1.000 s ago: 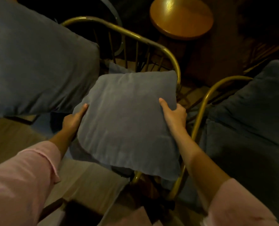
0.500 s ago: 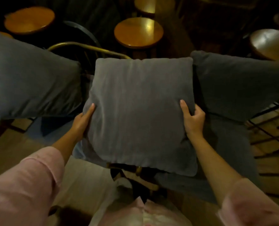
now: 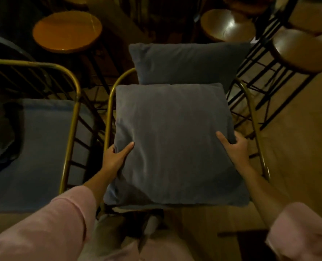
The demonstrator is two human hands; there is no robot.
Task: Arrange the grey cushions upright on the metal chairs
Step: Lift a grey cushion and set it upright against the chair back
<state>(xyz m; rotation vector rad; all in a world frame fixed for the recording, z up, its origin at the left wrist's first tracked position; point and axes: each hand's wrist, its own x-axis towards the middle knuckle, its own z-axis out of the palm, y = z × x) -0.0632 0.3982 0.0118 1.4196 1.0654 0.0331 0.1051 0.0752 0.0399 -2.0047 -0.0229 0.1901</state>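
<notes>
Grey velvet-like fabric covers the cushion held over the seat of the metal chair in the middle of the view. It lies tilted, its far edge raised toward the chair back and its near edge reaching past the seat's front edge. The left hand grips its left side, thumb on top and fingers tucked underneath; the right hand holds the right side the same way, thumb on the top face, fingers curled round the edge. Both wrists come out of pink sleeves.

Just behind it a second grey cushion stands upright against the chair's back edge, touching the held cushion's far edge. The chair's brass-coloured frame curves along both sides of the seat.

At the left stands a second metal chair with a blue seat pad; something dark lies at that seat's left edge, too dim to identify. Round wooden stools stand beyond both chairs, and more of them, on black wire legs, at the far right, on a wooden floor.
</notes>
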